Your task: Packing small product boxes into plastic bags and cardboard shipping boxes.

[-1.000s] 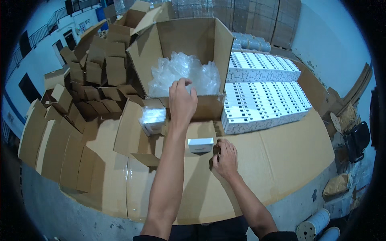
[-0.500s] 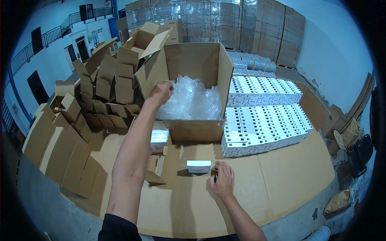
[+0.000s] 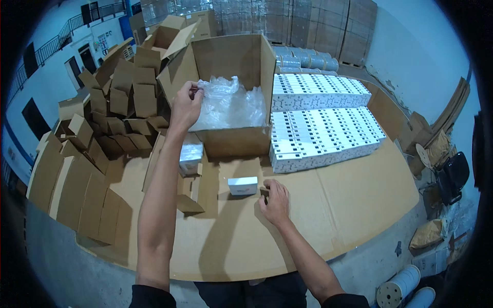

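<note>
My left hand (image 3: 187, 104) reaches to the left side of a large open carton (image 3: 233, 141) and pinches the edge of a clear plastic bag (image 3: 226, 102). Crumpled clear bags fill the visible part of this carton. My right hand (image 3: 276, 201) is low over the table, fingers curved and thumb apart from them. A dark patch shows between thumb and fingers; whether it is a small thing or shadow I cannot make out. Just left of that hand, a small white box (image 3: 242, 186) stands on the cardboard-covered table (image 3: 308, 215).
White printed boxes (image 3: 326, 136) stand in tight stepped rows at right. A smaller open carton (image 3: 191, 201) with plastic-wrapped white items (image 3: 191, 155) lies beside my left forearm. Empty brown cartons (image 3: 123, 97) crowd the left. Wire spools (image 3: 308, 60) lie behind the table.
The view has shifted, so the scene sits higher and further left. My left hand has drawn the bag's edge up toward the carton's left side. My right hand stays beside the white box.
</note>
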Tool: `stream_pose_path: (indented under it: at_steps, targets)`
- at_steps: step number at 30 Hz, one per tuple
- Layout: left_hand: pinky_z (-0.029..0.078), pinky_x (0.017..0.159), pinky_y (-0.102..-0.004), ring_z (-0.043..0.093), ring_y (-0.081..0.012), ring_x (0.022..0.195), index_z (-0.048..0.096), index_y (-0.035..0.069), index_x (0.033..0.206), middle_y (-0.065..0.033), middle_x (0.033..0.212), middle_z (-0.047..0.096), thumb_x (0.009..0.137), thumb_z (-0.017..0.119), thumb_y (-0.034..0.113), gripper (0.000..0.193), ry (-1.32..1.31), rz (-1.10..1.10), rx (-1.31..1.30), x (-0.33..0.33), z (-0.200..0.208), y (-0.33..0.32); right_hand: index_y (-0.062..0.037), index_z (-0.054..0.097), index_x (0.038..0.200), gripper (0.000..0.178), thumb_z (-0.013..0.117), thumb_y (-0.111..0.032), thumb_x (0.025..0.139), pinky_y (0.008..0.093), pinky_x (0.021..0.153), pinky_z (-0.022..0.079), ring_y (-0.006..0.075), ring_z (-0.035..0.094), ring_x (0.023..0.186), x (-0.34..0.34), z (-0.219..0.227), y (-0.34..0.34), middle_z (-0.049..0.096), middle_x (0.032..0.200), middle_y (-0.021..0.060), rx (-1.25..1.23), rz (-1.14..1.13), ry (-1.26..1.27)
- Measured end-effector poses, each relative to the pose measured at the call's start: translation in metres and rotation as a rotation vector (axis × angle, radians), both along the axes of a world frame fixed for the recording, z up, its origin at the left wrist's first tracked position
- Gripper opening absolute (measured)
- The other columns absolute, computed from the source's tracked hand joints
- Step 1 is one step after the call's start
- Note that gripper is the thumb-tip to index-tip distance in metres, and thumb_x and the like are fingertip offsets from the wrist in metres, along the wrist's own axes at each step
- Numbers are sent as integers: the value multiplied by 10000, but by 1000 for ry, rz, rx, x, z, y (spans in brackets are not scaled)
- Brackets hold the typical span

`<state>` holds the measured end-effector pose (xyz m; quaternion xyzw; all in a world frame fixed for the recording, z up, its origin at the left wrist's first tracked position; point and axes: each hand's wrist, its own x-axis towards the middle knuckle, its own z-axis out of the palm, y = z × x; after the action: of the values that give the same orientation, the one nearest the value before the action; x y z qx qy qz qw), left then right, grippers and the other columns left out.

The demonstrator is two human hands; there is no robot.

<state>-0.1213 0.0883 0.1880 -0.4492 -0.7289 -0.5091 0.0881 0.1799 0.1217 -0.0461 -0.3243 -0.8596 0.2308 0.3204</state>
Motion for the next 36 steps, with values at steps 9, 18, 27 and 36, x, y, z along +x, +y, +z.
stream_pose_path:
  at_steps: [9, 18, 27, 36]
  targets:
    - [467, 732, -248, 558, -86, 799, 596, -8, 1074, -15, 902, 614, 1012, 565, 88, 118, -515, -286, 176, 153, -102, -96, -26, 552, 1260, 484, 645, -97, 790, 424, 1011, 463, 297, 599, 1153, 28, 5, -6, 633, 1197, 142, -389, 38, 415]
    - [471, 738, -223, 575, -60, 844, 591, 24, 1143, 6, 946, 614, 1036, 551, 84, 129, -957, -334, -9, 195, -213, -135, -6, 504, 1365, 527, 701, -144, 897, 319, 993, 438, 159, 563, 1147, 46, 5, -41, 608, 1239, 81, -818, 481, 616]
    - [425, 646, -223, 514, -64, 740, 606, 34, 1091, 29, 855, 598, 1062, 529, 164, 155, -942, -201, 100, 183, -242, -140, 1, 649, 1034, 101, 654, -86, 984, 228, 683, 475, 43, 552, 759, 44, 6, -43, 622, 829, -29, -957, 327, 496]
    - [591, 853, -369, 631, -172, 1046, 355, -1, 1375, -127, 1213, 568, 1008, 632, 180, 494, -1198, -489, 299, 193, -238, -145, -23, 552, 1037, 111, 642, -37, 974, 230, 633, 487, 61, 599, 736, 32, 3, -57, 650, 847, 14, -922, 235, 674]
